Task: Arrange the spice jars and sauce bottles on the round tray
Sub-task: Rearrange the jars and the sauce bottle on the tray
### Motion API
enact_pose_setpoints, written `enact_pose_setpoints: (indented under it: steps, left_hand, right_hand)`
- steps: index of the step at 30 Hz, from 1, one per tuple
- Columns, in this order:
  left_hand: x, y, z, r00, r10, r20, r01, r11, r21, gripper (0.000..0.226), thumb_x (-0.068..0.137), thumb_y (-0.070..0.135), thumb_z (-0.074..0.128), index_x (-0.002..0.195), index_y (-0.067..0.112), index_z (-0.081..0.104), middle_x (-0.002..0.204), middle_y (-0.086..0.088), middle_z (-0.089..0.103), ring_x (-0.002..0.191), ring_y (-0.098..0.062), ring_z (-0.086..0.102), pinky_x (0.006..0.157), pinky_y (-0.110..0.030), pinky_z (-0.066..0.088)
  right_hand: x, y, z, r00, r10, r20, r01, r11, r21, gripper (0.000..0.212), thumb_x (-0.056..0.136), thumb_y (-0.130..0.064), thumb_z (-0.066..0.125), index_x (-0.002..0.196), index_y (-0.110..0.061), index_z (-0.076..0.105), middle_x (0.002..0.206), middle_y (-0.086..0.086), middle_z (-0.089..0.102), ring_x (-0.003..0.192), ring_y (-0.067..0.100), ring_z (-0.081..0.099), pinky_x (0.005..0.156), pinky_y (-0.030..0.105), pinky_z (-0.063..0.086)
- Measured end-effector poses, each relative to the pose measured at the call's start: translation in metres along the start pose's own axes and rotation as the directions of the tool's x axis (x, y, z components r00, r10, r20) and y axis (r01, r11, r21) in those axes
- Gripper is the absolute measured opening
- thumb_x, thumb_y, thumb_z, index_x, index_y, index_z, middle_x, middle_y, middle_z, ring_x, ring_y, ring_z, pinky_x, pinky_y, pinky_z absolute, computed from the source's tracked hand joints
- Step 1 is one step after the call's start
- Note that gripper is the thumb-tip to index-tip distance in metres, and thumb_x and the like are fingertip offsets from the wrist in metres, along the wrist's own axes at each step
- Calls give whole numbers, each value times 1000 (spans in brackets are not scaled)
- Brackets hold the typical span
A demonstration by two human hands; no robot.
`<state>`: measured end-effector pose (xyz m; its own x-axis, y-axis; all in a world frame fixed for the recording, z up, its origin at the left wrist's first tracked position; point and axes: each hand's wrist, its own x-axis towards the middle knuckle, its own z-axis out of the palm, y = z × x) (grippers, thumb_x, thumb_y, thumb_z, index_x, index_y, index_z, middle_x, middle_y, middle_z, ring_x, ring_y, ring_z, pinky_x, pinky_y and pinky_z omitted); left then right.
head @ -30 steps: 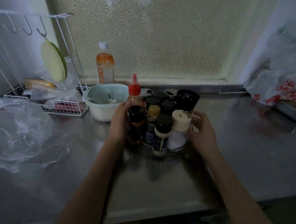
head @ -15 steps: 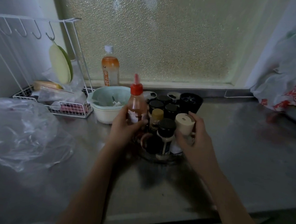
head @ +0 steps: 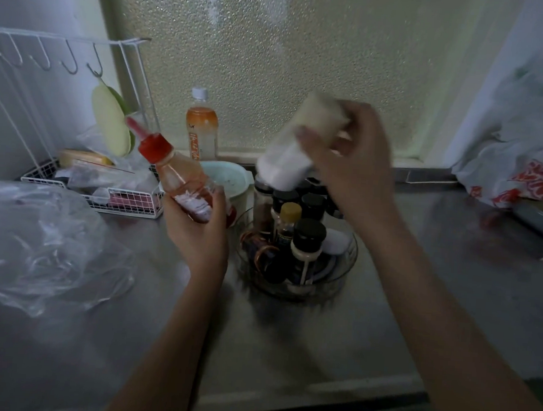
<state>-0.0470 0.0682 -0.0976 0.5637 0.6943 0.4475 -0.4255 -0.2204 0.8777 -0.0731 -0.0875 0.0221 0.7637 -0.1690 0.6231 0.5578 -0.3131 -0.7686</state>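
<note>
Now your left hand (head: 198, 232) has its fingers (head: 218, 202) wrapped around the base of the sauce bottle (head: 182, 184), lifted off the worktop (head: 287, 349) and tilted so its red cap (head: 153, 145) leans up and away to the left. Your right hand (head: 355, 159) grips the white jar (head: 296, 146) by its cream lid end, fingers closed on it, the jar tipped in the air and blurred. Just below those right fingers sits the round tray (head: 346, 267), clear-walled, with dark-capped jars (head: 307, 242) and a yellow-capped bottle (head: 288, 222) standing in it. Beyond your left fingers a pale green bowl (head: 227, 177) rests on the worktop.
</note>
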Motion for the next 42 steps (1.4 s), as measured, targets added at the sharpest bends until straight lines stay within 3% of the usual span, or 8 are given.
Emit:
enact_pose_setpoints:
  steps: [5, 14, 19, 23, 27, 33, 37, 42]
  left_hand:
    - [2, -3, -2, 998, 35, -43, -34, 999, 22, 38, 79, 37, 67, 110, 26, 47, 107, 5, 60, 99, -9, 58, 84, -20, 43]
    - [0, -1, 2, 1000, 25, 10, -26, 997, 74, 31, 80, 34, 69, 98, 23, 46, 92, 4, 62, 80, -7, 58, 68, -9, 41]
    - [0, -11, 7, 988, 12, 154, -17, 999, 35, 36, 74, 42, 67, 97, 23, 47, 86, 13, 58, 79, -2, 60, 69, -23, 49]
    - [-3, -16, 9, 968, -18, 251, 6, 999, 47, 36, 77, 40, 65, 101, 19, 49, 86, 19, 58, 78, 8, 57, 67, -14, 44]
    - [-1, -17, 9, 952, -125, 280, 121, 992, 33, 41, 77, 45, 60, 107, 20, 49, 87, 21, 57, 86, -13, 59, 75, -28, 43]
    - [4, -18, 4, 930, -191, 315, 237, 965, -112, 35, 72, 47, 64, 102, 30, 57, 92, 8, 66, 90, -16, 65, 84, -45, 54]
    - [10, -7, 2, 852, -233, 469, 382, 889, -253, 29, 88, 21, 59, 113, 6, 58, 91, -1, 68, 78, -9, 68, 71, -29, 56]
    - [24, 4, -11, 629, -141, 764, 613, 695, -377, 34, 75, 43, 62, 94, 14, 61, 74, 5, 72, 67, -9, 68, 57, -24, 55]
  right_hand:
    - [9, 21, 55, 955, 86, 283, -11, 967, -255, 51, 70, -31, 79, 110, -13, 52, 103, -4, 58, 91, 11, 59, 66, 16, 44]
    - [24, 46, 69, 876, 209, 435, 125, 773, -622, 57, 66, -46, 76, 108, -20, 50, 110, 2, 63, 103, 23, 56, 86, 45, 49]
    - [29, 39, 74, 851, 140, 506, 231, 766, -600, 49, 70, -30, 78, 111, -19, 53, 113, 4, 64, 106, 25, 58, 89, 46, 48]
    - [37, 31, 72, 798, 185, 574, 260, 753, -605, 57, 67, -17, 82, 117, -14, 53, 124, 9, 59, 113, 26, 54, 94, 40, 46]
    - [35, 31, 64, 808, 173, 563, 249, 766, -593, 58, 68, -16, 82, 117, -12, 51, 124, 10, 59, 113, 26, 53, 91, 35, 45]
    - [36, 33, 57, 818, 188, 544, 211, 781, -588, 58, 63, -21, 83, 111, -12, 51, 116, 11, 59, 101, 25, 57, 80, 32, 47]
    - [31, 31, 54, 871, 137, 471, 165, 823, -543, 53, 64, -25, 80, 109, -12, 55, 109, 6, 61, 96, 21, 58, 81, 34, 50]
    - [38, 30, 51, 916, 199, 347, -29, 899, -437, 52, 66, -38, 78, 108, -14, 59, 100, -3, 58, 92, 12, 56, 73, 25, 45]
